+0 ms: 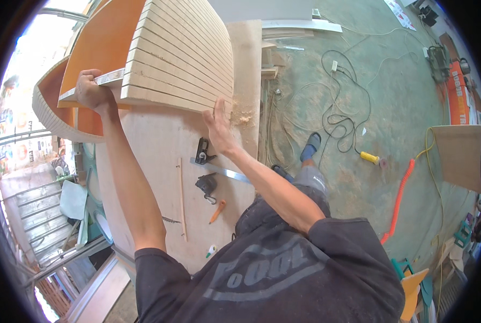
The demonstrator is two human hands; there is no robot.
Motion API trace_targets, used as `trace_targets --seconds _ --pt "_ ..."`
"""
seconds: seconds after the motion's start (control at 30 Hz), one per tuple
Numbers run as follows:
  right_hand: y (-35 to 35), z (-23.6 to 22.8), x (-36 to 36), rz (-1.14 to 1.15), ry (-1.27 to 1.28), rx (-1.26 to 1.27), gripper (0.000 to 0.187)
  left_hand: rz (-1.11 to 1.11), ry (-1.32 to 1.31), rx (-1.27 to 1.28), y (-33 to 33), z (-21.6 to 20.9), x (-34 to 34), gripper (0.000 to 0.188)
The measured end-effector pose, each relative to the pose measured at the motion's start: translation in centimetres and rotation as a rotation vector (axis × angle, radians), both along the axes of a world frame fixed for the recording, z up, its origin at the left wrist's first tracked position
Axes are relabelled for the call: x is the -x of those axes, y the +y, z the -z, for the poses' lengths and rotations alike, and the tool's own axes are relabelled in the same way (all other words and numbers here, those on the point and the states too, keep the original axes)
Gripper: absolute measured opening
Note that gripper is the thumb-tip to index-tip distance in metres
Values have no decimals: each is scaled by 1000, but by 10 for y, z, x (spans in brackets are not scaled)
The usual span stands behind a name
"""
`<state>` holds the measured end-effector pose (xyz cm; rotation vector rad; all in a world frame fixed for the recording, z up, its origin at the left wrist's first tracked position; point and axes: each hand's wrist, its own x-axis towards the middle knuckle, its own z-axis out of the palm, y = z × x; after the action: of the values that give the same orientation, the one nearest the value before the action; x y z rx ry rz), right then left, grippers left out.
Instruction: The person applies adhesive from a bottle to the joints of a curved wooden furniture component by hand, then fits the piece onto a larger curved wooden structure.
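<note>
A curved, box-like wooden piece (178,59) with close parallel grooves across its pale outer face and an orange-brown inside stands on the plywood workbench (143,129). My left hand (94,91) is closed around its near left edge, fingers curled over the top. At the near right corner, my right hand (220,128) rests against the grooved face with its fingers stretched out. Below my hands lie a black hand tool (202,152), a steel ruler (229,172), a black tape measure (206,184), an orange-handled tool (217,211) and a thin wooden stick (182,199).
Another curved grooved piece (49,102) is at the left. Sawdust (244,116) lies by the bench's right edge. A black cable (340,121), a yellow power tool (369,158) and a red coiled hose (399,199) lie across the floor. A small white-and-green bottle (212,250) is near my body.
</note>
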<state>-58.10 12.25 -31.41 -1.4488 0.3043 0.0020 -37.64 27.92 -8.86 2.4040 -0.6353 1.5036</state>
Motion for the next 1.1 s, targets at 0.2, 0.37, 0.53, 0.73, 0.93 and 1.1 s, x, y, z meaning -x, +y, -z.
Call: trace_targets --seconds 0.2,0.37,0.53,0.73,0.93,1.1 --pt "3 5 -11 48 58 -9 123 -23 -13 -52 5 -2 -3 13" --pt "-3 11 -15 52 115 27 126 1 -39 -58 -1 -3 -6 12" --pt "-1 -17 -10 30 4 63 125 -8 -37 -71 7 2 -5 9" --pt "4 -33 -12 41 48 -21 122 -47 36 -67 13 0 -8 6" --pt "-1 -22 -20 47 133 -45 112 -33 36 -42 6 -2 -10 9" --pt "9 -20 -1 30 -119 245 89 -35 18 -38 13 7 -5 10"
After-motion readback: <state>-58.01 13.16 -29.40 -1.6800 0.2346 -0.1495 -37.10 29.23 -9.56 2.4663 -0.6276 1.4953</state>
